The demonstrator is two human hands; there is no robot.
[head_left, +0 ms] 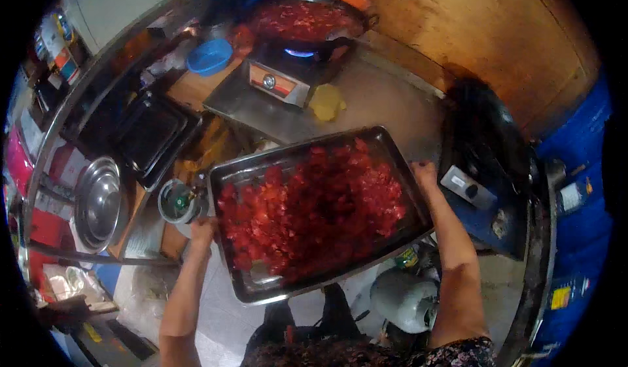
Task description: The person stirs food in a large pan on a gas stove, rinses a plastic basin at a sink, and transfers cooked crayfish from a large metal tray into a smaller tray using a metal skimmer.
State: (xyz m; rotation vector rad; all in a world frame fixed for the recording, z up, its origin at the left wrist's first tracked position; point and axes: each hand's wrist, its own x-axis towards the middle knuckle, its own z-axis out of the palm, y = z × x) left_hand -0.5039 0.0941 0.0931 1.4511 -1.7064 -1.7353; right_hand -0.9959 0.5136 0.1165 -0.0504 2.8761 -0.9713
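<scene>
A grey bench runs along the wooden wall, and in front of it the person holds up a wide metal tray, turned askew so its right end sits farther away. Red chunks of food cover most of the tray. Beyond it, a dark pan, full of similar red stuff, sits on a silver stove over a blue flame. A grey gas bottle shows below the tray's near edge. Over on the left are a black tray, a shiny metal bowl and a smaller blue basin. The left grip is clamped on the tray's left edge, the right grip on its right. Beside the stove lies a yellow pad.
</scene>
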